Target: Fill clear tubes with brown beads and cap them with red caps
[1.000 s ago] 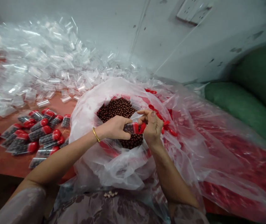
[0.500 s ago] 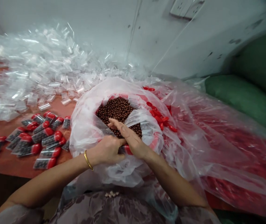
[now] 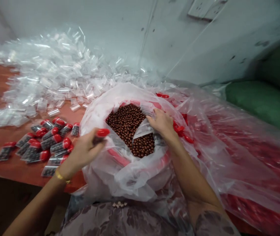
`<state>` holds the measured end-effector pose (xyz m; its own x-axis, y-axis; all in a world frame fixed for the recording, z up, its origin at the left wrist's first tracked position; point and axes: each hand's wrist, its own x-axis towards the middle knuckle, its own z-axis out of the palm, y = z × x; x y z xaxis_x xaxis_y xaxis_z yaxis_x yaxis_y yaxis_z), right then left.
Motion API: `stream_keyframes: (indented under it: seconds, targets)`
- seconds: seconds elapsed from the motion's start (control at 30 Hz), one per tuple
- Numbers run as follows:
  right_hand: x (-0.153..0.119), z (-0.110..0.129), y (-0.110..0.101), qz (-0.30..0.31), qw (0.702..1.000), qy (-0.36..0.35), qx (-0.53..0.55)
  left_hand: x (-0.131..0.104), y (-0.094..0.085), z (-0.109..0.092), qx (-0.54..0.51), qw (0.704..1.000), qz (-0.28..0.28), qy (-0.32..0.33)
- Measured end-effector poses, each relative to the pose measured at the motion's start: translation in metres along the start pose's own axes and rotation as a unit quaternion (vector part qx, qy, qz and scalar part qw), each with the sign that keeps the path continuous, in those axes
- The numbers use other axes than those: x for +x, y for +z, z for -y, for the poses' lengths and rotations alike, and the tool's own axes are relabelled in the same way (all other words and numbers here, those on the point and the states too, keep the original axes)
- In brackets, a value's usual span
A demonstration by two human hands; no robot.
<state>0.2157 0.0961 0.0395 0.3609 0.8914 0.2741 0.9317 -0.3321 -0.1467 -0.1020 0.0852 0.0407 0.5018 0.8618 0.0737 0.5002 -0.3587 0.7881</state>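
A tub lined with a white translucent bag (image 3: 135,183) holds many small brown balls (image 3: 124,123). My left hand (image 3: 87,147), left of the opening, is closed around a small container with a red cap (image 3: 103,132) and dark contents. My right hand (image 3: 161,123) is at the right side of the opening, by some clear plastic pieces (image 3: 146,129) that lie on the balls. Its fingers are bent, and whether they grip a piece is too small to tell. Filled, red-capped containers (image 3: 49,142) lie in a group left of the tub.
A large heap of clear containers (image 3: 56,72) lies against the wall behind. Loose red caps (image 3: 179,129) lie on the bag's right side. A big clear bag of red pieces (image 3: 243,150) spreads right, near a green sack (image 3: 260,101).
My hands have moved apart. The left went left and up with the capped container, now in plain view; the right went up and right to the clear pieces. The view has shifted slightly.
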Motion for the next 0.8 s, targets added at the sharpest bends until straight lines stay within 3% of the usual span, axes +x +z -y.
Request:
stream_keyframes:
  seconds: [0.07, 0.13, 0.2, 0.27, 0.33, 0.43, 0.5, 0.57, 0.67, 0.8]
  targets:
    - [0.003, -0.001, 0.001, 0.037, 0.999, -0.011, -0.031, -0.013, -0.025, 0.025, 0.169, 0.981, -0.067, -0.072]
    - [0.001, 0.005, 0.002, 0.041, 0.997, -0.043, -0.041, -0.019, -0.049, 0.057, 0.308, 0.937, -0.115, -0.122]
    - [-0.002, 0.016, 0.004, 0.031, 0.995, -0.08, -0.046, -0.015, -0.067, 0.084, 0.387, 0.909, -0.105, -0.111]
    - [-0.005, 0.028, 0.008, 0.028, 0.991, -0.131, -0.027, -0.001, -0.077, 0.096, 0.446, 0.884, -0.094, -0.099]
    - [-0.009, 0.035, 0.008, 0.028, 0.981, -0.191, 0.015, 0.017, -0.08, 0.089, 0.487, 0.865, -0.097, -0.078]
    - [-0.018, 0.027, 0.0, -0.011, 0.975, -0.209, 0.076, 0.043, -0.069, 0.053, 0.467, 0.875, -0.124, 0.023]
    - [-0.026, 0.005, -0.01, -0.066, 0.986, -0.136, 0.076, 0.058, -0.053, 0.025, 0.423, 0.889, -0.128, 0.118]
    - [-0.034, -0.024, -0.019, -0.098, 0.994, -0.026, 0.03, 0.074, -0.03, -0.001, 0.395, 0.891, -0.093, 0.205]
    - [-0.04, -0.065, -0.026, -0.031, 0.993, 0.092, -0.073, 0.101, 0.005, -0.025, 0.392, 0.875, 0.0, 0.284]
    - [-0.043, -0.085, -0.021, 0.041, 0.989, 0.091, -0.11, 0.135, 0.035, -0.028, 0.429, 0.854, 0.095, 0.281]
